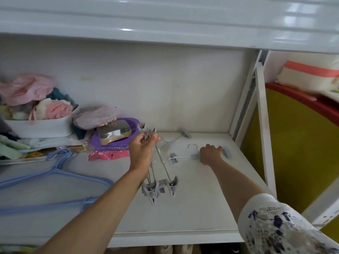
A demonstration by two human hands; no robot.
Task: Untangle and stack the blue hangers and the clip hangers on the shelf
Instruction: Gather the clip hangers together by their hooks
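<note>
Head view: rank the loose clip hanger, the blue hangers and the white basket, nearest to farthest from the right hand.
From the right hand:
1. Loose clip hanger: lying on the shelf, under and just left of the hand.
2. Blue hangers: flat on the shelf, far left, beyond the left hand.
3. White basket: back left corner, filled with cloths.

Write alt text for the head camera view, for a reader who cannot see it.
A person's left hand holds a bunch of grey clip hangers by their hooks over a white shelf, while the right hand reaches onto another clip hanger lying flat. Blue hangers lie stacked at left.
</note>
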